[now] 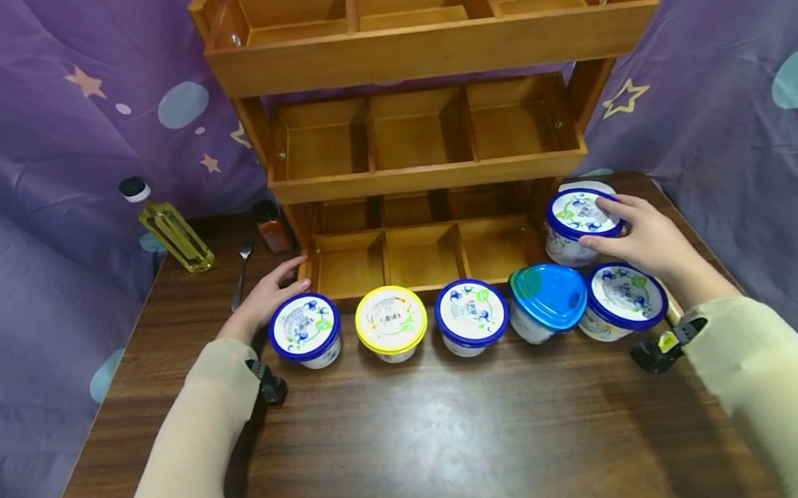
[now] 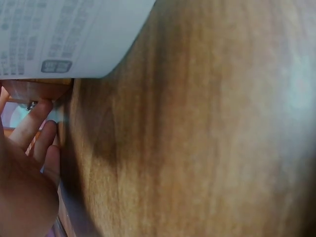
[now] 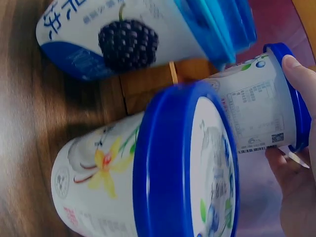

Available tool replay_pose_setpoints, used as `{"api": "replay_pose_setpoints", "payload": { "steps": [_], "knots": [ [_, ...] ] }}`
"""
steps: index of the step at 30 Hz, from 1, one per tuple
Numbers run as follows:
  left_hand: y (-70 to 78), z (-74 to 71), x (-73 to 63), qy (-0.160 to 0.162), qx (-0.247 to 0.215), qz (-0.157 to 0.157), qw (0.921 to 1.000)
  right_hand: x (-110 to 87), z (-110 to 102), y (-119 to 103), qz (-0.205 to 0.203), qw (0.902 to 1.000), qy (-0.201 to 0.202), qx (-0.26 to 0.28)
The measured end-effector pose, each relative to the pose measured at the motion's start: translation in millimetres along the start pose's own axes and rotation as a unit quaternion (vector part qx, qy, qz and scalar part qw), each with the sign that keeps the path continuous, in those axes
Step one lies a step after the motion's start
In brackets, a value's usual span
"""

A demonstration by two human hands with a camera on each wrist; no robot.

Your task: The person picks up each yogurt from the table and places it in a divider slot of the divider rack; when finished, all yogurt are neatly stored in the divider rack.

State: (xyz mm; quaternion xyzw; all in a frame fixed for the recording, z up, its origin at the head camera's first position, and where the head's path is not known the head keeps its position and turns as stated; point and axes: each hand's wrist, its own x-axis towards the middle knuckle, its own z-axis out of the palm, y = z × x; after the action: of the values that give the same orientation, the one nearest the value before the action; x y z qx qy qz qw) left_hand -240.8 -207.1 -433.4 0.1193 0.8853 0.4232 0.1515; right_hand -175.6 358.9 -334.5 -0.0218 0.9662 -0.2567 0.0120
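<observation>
At the right end of the rack, my right hand (image 1: 649,240) grips a round yogurt tub (image 1: 568,248) with a blue-rimmed lid, thumb and fingers at its rim; the right wrist view shows this tub (image 3: 252,108) tilted. In front of it stand another blue-lidded tub (image 1: 625,297) and a tub with a blue plastic lid (image 1: 549,297). My left hand (image 1: 269,297) rests its extended fingers against the lower left corner of the wooden rack (image 1: 429,176), holding nothing. Beside that hand is a blue-lidded tub (image 1: 304,328). A yellow-lidded tub (image 1: 391,321) and a blue-lidded tub (image 1: 471,313) stand in the middle.
An oil bottle (image 1: 175,234), a fork (image 1: 241,276) and a dark-capped spice jar (image 1: 272,229) are left of the rack. Something white (image 1: 588,186) shows behind the gripped tub. The wooden table (image 1: 449,434) extends in front of the row of tubs.
</observation>
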Motion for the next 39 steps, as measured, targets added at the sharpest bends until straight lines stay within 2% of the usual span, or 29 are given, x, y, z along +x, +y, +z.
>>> {"api": "replay_pose_setpoints", "payload": {
  "steps": [4, 11, 17, 26, 31, 39],
  "knots": [
    [-1.7, 0.4, 0.3, -0.004, 0.002, 0.000, 1.0000, 2.2, 2.8, -10.5, -0.004, 0.9999, -0.014, -0.008],
    [-2.0, 0.4, 1.0, -0.003, -0.005, -0.002, 1.0000, 8.2, 13.4, -27.9, -0.027, 0.9996, -0.003, 0.006],
    [0.4, 0.2, -1.0, -0.003, -0.008, 0.002, 1.0000, 16.8, 27.3, -42.2, -0.029, 0.9994, -0.012, 0.016],
    [-0.8, 0.3, 0.1, -0.003, -0.003, 0.002, 1.0000, 31.2, 43.1, -55.1, -0.051, 0.9987, -0.005, 0.007],
    [-3.6, -0.1, 3.5, -0.010, 0.009, 0.002, 0.9999, 37.0, 48.1, -58.2, -0.043, 0.9989, -0.020, 0.000],
    [-3.7, -2.2, 4.2, -0.010, 0.005, 0.000, 0.9999, 47.3, 52.3, -60.7, -0.019, 0.9976, -0.066, 0.006]
  ]
}}
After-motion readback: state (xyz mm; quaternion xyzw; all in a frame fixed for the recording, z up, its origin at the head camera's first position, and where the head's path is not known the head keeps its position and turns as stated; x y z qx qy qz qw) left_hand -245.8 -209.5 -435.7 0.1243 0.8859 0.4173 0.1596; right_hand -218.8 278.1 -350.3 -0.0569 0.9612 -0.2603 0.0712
